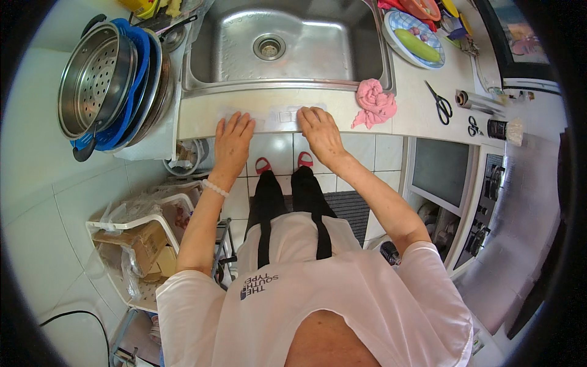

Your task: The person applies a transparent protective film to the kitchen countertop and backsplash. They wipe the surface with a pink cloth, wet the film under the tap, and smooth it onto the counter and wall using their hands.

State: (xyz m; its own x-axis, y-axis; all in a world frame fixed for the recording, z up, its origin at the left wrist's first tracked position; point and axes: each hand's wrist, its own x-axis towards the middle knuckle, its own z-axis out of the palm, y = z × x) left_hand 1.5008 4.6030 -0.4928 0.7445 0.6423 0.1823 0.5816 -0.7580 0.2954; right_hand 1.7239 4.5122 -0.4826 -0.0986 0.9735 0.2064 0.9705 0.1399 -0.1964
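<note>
My left hand (234,141) rests palm down on the pale counter edge (202,120), its fingers slightly spread. To its right, my right hand (321,134) lies on the same edge, fingertips at the right end of a small, clear rectangular piece (288,117) that looks like plastic film or tape. Whether either hand presses on film is hard to tell. A twisted pink cloth (375,104) sits on the counter further right, touching the rim of the steel sink (284,86). The sink basin holds only wet marks and its drain strainer (269,47).
Stacked steel and blue colanders (98,82) stand at the left. On the right counter are a plate with a green gourd (417,45), black-handled scissors (443,108), smaller scissors (473,126) and a foil roll (479,102). A white basket with cardboard (137,243) stands lower left.
</note>
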